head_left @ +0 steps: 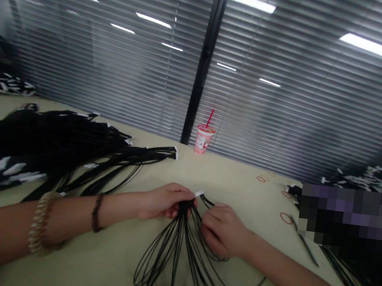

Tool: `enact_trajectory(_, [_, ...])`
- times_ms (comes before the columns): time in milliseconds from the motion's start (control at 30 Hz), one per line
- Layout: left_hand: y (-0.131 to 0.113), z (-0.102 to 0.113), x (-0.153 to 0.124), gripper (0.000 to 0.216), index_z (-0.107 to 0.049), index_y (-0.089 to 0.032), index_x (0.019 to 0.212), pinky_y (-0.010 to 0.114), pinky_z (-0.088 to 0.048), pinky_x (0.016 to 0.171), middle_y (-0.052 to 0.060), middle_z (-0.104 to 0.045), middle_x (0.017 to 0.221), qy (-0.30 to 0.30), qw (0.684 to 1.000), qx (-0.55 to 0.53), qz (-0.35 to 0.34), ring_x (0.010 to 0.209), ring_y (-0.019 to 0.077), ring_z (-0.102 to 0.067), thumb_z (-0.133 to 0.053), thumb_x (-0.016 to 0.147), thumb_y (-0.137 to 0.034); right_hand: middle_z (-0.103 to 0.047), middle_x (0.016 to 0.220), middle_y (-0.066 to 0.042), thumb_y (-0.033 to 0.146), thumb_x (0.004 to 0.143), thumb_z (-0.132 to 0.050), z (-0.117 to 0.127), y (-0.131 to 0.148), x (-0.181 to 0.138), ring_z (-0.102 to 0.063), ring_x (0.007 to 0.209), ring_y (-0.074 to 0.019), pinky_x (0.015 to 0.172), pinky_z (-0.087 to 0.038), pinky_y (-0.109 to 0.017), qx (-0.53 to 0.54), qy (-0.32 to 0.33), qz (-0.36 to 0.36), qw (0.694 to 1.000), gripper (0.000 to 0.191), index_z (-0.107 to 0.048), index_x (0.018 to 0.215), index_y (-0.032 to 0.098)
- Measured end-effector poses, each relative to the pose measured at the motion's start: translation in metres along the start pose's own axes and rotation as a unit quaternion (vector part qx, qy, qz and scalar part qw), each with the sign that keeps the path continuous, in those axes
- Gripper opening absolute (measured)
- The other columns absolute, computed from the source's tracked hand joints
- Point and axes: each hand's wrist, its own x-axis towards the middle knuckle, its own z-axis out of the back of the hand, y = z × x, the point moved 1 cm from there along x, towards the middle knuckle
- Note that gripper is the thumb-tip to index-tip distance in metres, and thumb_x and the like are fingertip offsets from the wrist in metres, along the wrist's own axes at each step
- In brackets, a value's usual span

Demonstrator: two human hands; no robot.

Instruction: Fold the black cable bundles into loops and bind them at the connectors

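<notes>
Looped black cables [177, 252] hang as a bundle in front of me, fanning out over the table below my hands. My left hand [170, 200] is closed around the gathered upper end of this bundle, thumb on top. A small white connector [199, 193] shows just beyond the left fingertips, with a short black cable running from it toward the right. My right hand [220, 228] has its fingers curled around that cable, close beside the bundle. The right fingertips are partly hidden behind the hand.
Piles of black cables with white ends lie on the left [54, 145] and far right [371, 179] of the pale table [235, 181]. A pink cup [203, 140] with a red straw stands by the window blinds. Several rubber bands [286, 218] lie on the right.
</notes>
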Motion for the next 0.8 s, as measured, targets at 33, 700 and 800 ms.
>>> enact_trajectory(33, [0.0,0.001,0.0,0.035,-0.057,-0.012,0.087,0.012,-0.021,0.035,-0.001,-0.056,0.058,0.004,1.0,-0.009,0.003,0.036,-0.0003,-0.039,-0.051,0.071,-0.042,-0.047,0.058,-0.001,0.022,0.078,-0.035,0.0,-0.006,-0.001,-0.037,0.055,-0.01,0.057,-0.026,-0.025,-0.029,-0.005,0.012,1.0,0.02,-0.047,0.063,0.015])
enact_trajectory(700, [-0.002,0.008,0.001,0.03,-0.055,-0.015,0.092,0.009,-0.023,0.036,0.002,-0.06,0.068,0.042,0.991,-0.129,-0.006,0.037,-0.0022,-0.04,-0.054,0.073,-0.038,-0.048,0.057,0.0,0.015,0.076,-0.044,-0.007,-0.016,-0.006,-0.038,0.057,-0.0091,0.066,-0.029,-0.026,-0.076,-0.136,0.036,0.987,0.014,-0.052,0.066,0.016])
enact_trajectory(800, [-0.002,0.008,0.002,0.03,-0.055,-0.014,0.094,0.009,-0.025,0.038,0.004,-0.062,0.074,0.027,0.99,-0.139,-0.007,0.038,-0.0024,-0.041,-0.053,0.073,-0.036,-0.052,0.059,0.0,0.014,0.077,-0.045,-0.006,-0.013,-0.003,-0.041,0.058,-0.0092,0.065,-0.029,-0.025,-0.063,-0.139,0.009,0.988,0.012,-0.054,0.069,0.016])
